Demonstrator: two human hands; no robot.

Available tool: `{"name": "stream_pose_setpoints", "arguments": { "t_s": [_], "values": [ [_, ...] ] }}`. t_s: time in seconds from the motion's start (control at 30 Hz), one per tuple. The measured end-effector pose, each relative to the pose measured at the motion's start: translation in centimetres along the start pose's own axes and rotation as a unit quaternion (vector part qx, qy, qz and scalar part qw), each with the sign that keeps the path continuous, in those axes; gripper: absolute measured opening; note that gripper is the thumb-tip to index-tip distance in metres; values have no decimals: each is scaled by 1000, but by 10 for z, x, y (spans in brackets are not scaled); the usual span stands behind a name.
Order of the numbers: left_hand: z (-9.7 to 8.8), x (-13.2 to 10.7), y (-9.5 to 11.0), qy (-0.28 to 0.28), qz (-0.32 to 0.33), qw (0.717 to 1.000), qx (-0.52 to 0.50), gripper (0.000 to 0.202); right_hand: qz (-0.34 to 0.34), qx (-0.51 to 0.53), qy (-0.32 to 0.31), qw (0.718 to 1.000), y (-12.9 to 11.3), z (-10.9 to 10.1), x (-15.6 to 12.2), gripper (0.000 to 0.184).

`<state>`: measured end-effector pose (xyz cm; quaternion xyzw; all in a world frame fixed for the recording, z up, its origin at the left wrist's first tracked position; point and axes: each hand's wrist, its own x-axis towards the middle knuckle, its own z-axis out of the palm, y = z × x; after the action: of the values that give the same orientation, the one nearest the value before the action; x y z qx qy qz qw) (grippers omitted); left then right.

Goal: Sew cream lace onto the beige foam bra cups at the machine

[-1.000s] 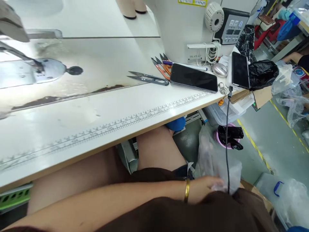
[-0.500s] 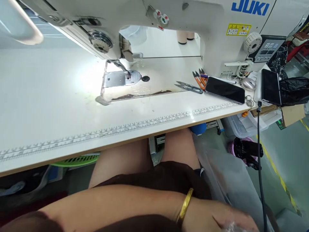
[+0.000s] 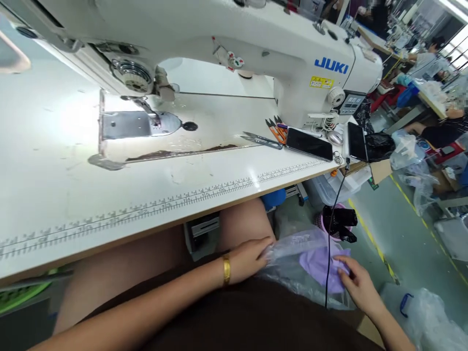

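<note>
Beside my right thigh lies a clear plastic bag [image 3: 288, 270], its edge pinched in my left hand [image 3: 246, 261], which wears a gold bracelet [image 3: 226, 269]. A piece of light purple fabric [image 3: 318, 265] sits at the bag's opening, partly seen through the plastic. My right hand [image 3: 360, 285] has thumb and fingers closed on the fabric's right edge. A black cable [image 3: 331, 219] hangs down in front of the fabric.
A white sewing machine [image 3: 292, 78] stands on the table [image 3: 146, 185], ruler marks along its front edge. Thread snips [image 3: 261, 140], a phone [image 3: 309, 144] and another dark-screened device [image 3: 357, 141] lie at right. Below are a pink basket [image 3: 320, 224] and plastic bins [image 3: 321, 187]. People sit at machines behind.
The view has swung right and up. My left hand has come up from the bottom edge with the plastic bag, and my right hand and the purple fabric have come into view.
</note>
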<state>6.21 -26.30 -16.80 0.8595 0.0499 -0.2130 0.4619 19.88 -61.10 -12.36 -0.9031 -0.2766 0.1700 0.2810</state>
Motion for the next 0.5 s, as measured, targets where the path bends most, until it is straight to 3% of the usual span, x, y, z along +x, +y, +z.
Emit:
{"name": "stream_pose_setpoints", "arguments": {
  "t_s": [0.03, 0.1, 0.17, 0.2, 0.27, 0.33, 0.4, 0.43, 0.5],
  "values": [
    [0, -3, -9, 10, 10, 1000, 3, 43, -15, -24, 23, 999, -6, -24, -10, 40],
    [-4, -14, -12, 57, 37, 997, 34, 68, -27, -100, 129, 986, -26, -71, -25, 36],
    [-10, -29, 4, 134, 89, 984, 73, 94, -40, -182, 250, 950, -59, -102, -28, 35],
    [-14, -39, 18, 174, 126, 973, 84, 103, -63, -212, 281, 934, -81, -109, -26, 34],
    [-20, -58, 51, 233, 221, 943, 85, 120, -157, -195, 297, 921, -131, -100, -14, 28],
    [-25, -77, 78, 275, 296, 911, 85, 128, -289, -120, 214, 925, -184, -72, 5, 29],
    [-34, -93, 90, 349, 329, 875, 69, 101, -409, -39, 92, 907, -225, -39, 28, 38],
    [-41, -101, 89, 392, 316, 863, 54, 83, -450, -11, 37, 892, -240, -25, 42, 41],
    [-61, -120, 75, 470, 228, 853, 1, 58, -477, 23, -11, 878, -253, -10, 78, 43]
  ]
}}
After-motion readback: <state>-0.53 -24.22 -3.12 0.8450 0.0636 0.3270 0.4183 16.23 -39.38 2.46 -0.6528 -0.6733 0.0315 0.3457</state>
